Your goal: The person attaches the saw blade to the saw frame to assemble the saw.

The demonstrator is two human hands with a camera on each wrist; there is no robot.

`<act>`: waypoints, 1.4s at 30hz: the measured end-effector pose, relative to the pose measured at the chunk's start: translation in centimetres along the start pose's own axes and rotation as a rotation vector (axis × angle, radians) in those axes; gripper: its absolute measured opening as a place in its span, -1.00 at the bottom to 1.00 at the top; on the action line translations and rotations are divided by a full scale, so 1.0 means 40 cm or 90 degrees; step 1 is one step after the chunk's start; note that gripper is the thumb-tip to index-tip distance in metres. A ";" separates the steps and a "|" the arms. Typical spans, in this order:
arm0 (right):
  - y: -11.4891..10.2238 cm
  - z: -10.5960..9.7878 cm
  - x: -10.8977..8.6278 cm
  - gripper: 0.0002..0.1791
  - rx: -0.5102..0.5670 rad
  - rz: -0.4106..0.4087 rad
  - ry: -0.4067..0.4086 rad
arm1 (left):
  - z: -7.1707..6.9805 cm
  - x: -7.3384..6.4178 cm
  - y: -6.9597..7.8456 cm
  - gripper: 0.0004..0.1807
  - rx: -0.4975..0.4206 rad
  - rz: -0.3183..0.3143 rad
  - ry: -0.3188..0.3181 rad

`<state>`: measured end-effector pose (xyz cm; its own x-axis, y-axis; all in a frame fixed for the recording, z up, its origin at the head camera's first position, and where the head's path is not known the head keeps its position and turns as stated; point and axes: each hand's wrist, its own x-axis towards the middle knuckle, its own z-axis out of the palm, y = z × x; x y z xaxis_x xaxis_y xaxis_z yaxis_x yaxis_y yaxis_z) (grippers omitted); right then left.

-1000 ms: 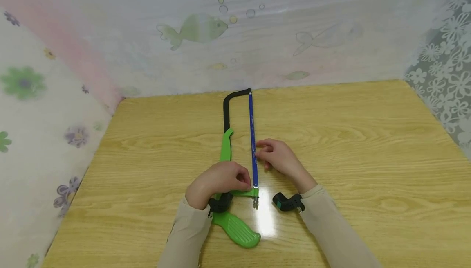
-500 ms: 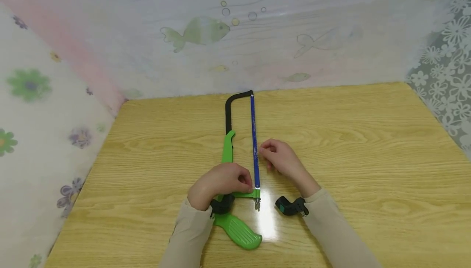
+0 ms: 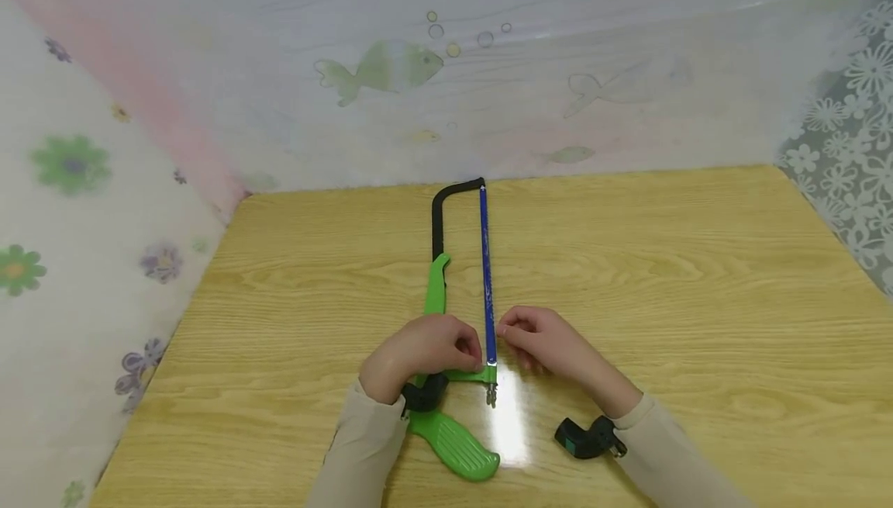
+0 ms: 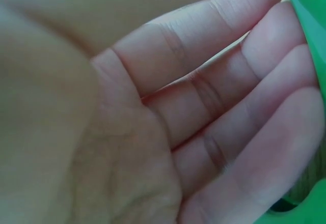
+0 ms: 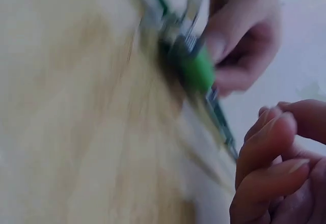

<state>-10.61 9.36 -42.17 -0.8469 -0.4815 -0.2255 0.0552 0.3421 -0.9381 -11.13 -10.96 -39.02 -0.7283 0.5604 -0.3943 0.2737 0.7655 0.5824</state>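
A hacksaw (image 3: 456,450) with a green handle, black front frame and blue blade (image 3: 487,275) lies on the table, its black end pointing away from me. My left hand (image 3: 434,345) grips the green frame by the short arm at the blade's near end. In the left wrist view, the fingertips (image 4: 275,35) of that hand rest against the green edge. A metal wing nut (image 3: 491,395) sticks out below the arm. Just right of the blade's near end is my right hand (image 3: 547,341), its fingers loosely bent with nothing between them.
The wood-grain table (image 3: 663,260) runs back to a wall (image 3: 523,120) covered with painted fish. The hacksaw's black end reaches almost to that wall. A black wrist device (image 3: 589,438) sits by the right sleeve.
My right hand has come back toward me along the blade, from about its middle to its near end. The left hand keeps its place on the frame. The head view has shifted slightly.
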 end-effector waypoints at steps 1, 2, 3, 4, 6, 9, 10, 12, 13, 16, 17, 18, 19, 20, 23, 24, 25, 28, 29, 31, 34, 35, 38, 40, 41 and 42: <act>0.000 0.000 -0.005 -0.72 0.015 -0.002 -0.014 | 0.000 0.000 0.000 -0.91 -0.001 -0.001 0.002; -0.001 -0.001 -0.010 -0.70 0.030 -0.004 -0.028 | 0.000 0.000 -0.001 -0.91 0.001 -0.002 0.003; -0.001 -0.002 -0.017 -0.69 0.041 -0.005 -0.043 | 0.000 0.001 -0.001 -0.91 0.002 -0.002 0.005; -0.001 -0.003 -0.023 -0.69 0.050 -0.005 -0.058 | 0.000 0.001 -0.001 -0.91 0.004 -0.002 0.006; 0.001 -0.004 -0.038 -0.70 0.047 -0.014 -0.096 | 0.001 0.002 -0.002 -0.91 0.008 -0.001 0.008; 0.007 -0.001 -0.057 -0.70 0.049 -0.024 -0.187 | 0.003 0.002 -0.001 -0.91 0.009 0.000 0.009; 0.008 0.003 -0.061 -0.70 0.049 -0.031 -0.218 | 0.004 0.002 -0.001 -0.90 0.010 -0.001 0.010; 0.012 0.010 -0.066 -0.72 0.060 -0.047 -0.279 | 0.005 0.000 -0.001 -0.90 0.009 -0.001 0.011; 0.012 0.014 -0.068 -0.72 0.074 -0.052 -0.308 | 0.005 -0.001 0.000 -0.91 0.009 0.000 0.011; 0.013 0.024 -0.071 -0.73 0.104 -0.071 -0.364 | 0.005 -0.002 0.000 -0.91 0.014 0.002 0.015; 0.013 0.026 -0.072 -0.73 0.112 -0.076 -0.377 | 0.004 -0.003 0.000 -0.91 0.015 0.002 0.016; 0.013 0.029 -0.072 -0.73 0.113 -0.076 -0.387 | 0.004 -0.003 0.000 -0.91 0.016 0.004 0.017; 0.014 0.031 -0.073 -0.73 0.108 -0.075 -0.392 | 0.004 -0.003 0.000 -0.91 0.016 0.005 0.019; 0.014 0.033 -0.073 -0.73 0.098 -0.075 -0.393 | 0.004 -0.003 -0.001 -0.91 0.017 0.005 0.020; 0.018 0.039 -0.074 -0.73 0.067 -0.070 -0.387 | 0.005 -0.003 -0.002 -0.91 0.016 0.008 0.020; 0.018 0.040 -0.075 -0.73 0.056 -0.066 -0.383 | 0.005 -0.002 -0.003 -0.90 0.016 0.009 0.021; 0.019 0.041 -0.075 -0.72 0.049 -0.063 -0.378 | 0.006 -0.002 -0.003 -0.90 0.017 0.009 0.020; 0.019 0.045 -0.077 -0.71 0.039 -0.053 -0.366 | 0.008 -0.002 -0.005 -0.90 0.017 0.010 0.021; 0.019 0.046 -0.077 -0.70 0.035 -0.049 -0.362 | 0.008 -0.002 -0.005 -0.90 0.016 0.009 0.021; 0.019 0.048 -0.077 -0.69 0.032 -0.035 -0.354 | 0.009 -0.002 -0.005 -0.91 0.014 0.009 0.021; 0.020 0.052 -0.077 -0.65 0.026 -0.009 -0.336 | 0.009 -0.002 -0.005 -0.90 0.013 0.007 0.022; 0.019 0.053 -0.077 -0.64 0.025 0.001 -0.326 | 0.009 -0.002 -0.004 -0.90 0.013 0.008 0.022; 0.016 0.058 -0.079 -0.62 0.018 0.018 -0.300 | 0.009 -0.001 -0.003 -0.90 0.014 0.007 0.022; 0.013 0.062 -0.080 -0.60 0.010 0.022 -0.284 | 0.009 0.000 -0.003 -0.90 0.014 0.006 0.021; 0.012 0.064 -0.081 -0.60 0.005 0.024 -0.276 | 0.010 0.000 -0.003 -0.90 0.016 0.006 0.021; 0.010 0.065 -0.082 -0.59 0.001 0.026 -0.270 | 0.010 0.000 -0.002 -0.90 0.017 0.006 0.021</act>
<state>-6.43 8.97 -42.51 -0.5510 -0.7574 -0.3503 0.0852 0.3665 -0.9265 -10.92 -10.89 -39.36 -0.7455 0.5579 -0.3647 0.2972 0.7680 0.5673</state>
